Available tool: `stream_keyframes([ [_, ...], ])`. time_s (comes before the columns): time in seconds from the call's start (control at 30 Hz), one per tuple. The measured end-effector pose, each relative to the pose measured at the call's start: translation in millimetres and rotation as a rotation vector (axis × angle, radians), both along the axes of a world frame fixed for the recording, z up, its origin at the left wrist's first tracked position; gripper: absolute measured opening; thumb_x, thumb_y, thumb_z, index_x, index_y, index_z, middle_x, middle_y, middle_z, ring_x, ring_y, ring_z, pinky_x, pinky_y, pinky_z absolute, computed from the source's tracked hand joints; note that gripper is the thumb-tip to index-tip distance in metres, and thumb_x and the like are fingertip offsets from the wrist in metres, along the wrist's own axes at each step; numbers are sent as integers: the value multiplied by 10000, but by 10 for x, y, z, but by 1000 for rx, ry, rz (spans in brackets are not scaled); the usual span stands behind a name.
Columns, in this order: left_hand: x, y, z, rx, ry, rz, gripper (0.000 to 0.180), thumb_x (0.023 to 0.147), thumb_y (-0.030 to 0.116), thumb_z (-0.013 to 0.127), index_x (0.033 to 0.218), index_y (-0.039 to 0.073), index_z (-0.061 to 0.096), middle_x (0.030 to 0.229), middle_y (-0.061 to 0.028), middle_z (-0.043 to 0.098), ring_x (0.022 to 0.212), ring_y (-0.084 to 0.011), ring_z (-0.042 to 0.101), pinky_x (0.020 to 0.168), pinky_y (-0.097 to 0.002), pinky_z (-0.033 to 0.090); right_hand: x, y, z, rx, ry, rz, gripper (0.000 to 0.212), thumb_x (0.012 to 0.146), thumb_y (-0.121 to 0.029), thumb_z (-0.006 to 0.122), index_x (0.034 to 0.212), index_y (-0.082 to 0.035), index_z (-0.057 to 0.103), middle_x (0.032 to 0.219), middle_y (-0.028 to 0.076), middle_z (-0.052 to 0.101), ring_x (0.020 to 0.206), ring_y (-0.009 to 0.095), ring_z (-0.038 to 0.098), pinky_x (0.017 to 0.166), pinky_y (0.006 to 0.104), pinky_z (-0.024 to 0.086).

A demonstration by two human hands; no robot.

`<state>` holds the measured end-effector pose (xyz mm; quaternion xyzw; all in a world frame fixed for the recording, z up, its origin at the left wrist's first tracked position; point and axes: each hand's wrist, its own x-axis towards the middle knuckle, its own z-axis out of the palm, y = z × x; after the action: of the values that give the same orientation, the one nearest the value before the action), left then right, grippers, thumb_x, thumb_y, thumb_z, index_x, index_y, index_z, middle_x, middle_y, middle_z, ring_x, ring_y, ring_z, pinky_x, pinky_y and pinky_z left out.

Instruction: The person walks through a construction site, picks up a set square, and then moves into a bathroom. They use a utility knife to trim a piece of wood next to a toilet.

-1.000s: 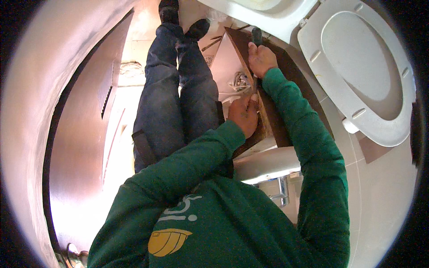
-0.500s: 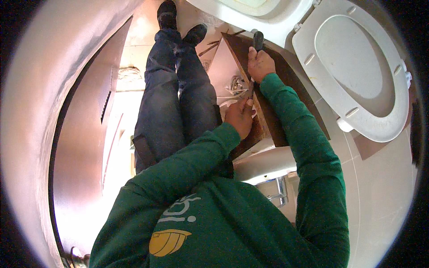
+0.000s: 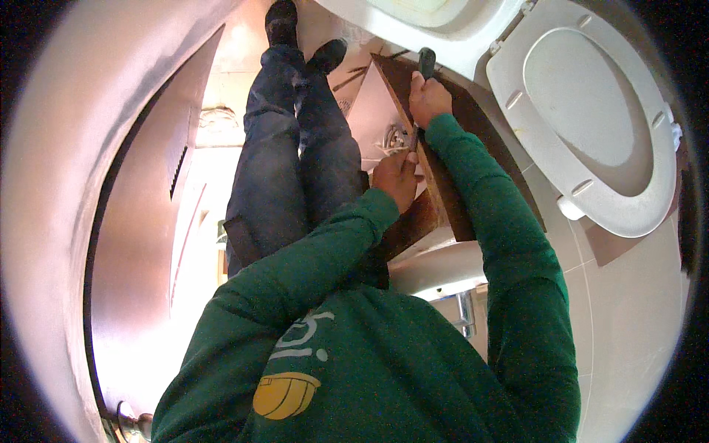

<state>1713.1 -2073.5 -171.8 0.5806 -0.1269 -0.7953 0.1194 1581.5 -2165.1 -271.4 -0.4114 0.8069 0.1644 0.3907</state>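
My right hand (image 3: 430,100) is wrapped round the black handle (image 3: 426,62) of a long hand tool, whose end sticks out past the fist. A narrow grey shaft (image 3: 413,139) shows between my hands, apparently part of the same tool. At its near end, the thumb and fingers of my left hand (image 3: 396,179) close on it; the exact tip is hidden. The shaft lies along the edge of a dark brown wooden cabinet (image 3: 461,177) with a pale inside. Whether it touches the edge, I cannot tell.
A white toilet with its seat (image 3: 509,129) raised stands at the right. Coiled pale hoses or cables (image 3: 394,139) lie beside the cabinet's edge. A white basin (image 3: 436,267) with a chrome tap (image 3: 465,314) is near my body. A brown door (image 3: 144,221) curves along the left.
My left hand has slid slightly away from me, nearer my right hand, and its fingers have shifted on the shaft. The right hand keeps its grip. The whole view has moved a little.
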Motion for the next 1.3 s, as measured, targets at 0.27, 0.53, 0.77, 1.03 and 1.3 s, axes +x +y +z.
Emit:
stream_keyframes([
  [0.27, 109, -305, 301, -155, -102, -451, 333, 1025, 260, 464, 1125, -25, 603, 926, -289, 658, 890, -456, 654, 780, -529, 512, -151, -60, 160, 185, -101, -130, 671, 1011, -518, 372, 909, 80, 659, 871, 274, 690, 875, 472, 669, 865, 541, 506],
  [0.53, 114, -405, 396, -198, -153, -438, 313, 1015, 209, 434, 1163, -31, 571, 932, -338, 625, 918, -507, 614, 818, -574, 473, -205, -46, 154, 263, -309, -221, 687, 1008, -561, 385, 853, 55, 646, 620, 135, 644, 713, 287, 658, 757, 419, 488],
  [0.77, 45, -302, 162, -211, -160, -341, 326, 993, 187, 460, 1174, -45, 599, 938, -319, 635, 920, -500, 617, 825, -561, 484, -272, 117, -279, 228, -303, -86, 696, 1006, -544, 371, 830, 42, 704, 631, 179, 652, 709, 370, 667, 752, 454, 511],
  [1.03, 45, -424, 172, -252, -202, -444, 342, 1013, 241, 429, 1082, -26, 632, 906, -317, 635, 876, -515, 606, 797, -567, 482, -102, -58, -233, 286, -133, 65, 683, 1023, -447, 283, 832, 34, 729, 802, 244, 709, 906, 434, 691, 919, 516, 511],
  [1.3, -20, -449, -87, -294, -309, -595, 397, 1019, 294, 425, 988, -21, 665, 861, -317, 635, 818, -522, 607, 769, -595, 477, -127, 180, -680, 131, -43, 137, 732, 1017, -503, 316, 720, 56, 685, 748, 277, 662, 806, 467, 661, 809, 548, 517],
])
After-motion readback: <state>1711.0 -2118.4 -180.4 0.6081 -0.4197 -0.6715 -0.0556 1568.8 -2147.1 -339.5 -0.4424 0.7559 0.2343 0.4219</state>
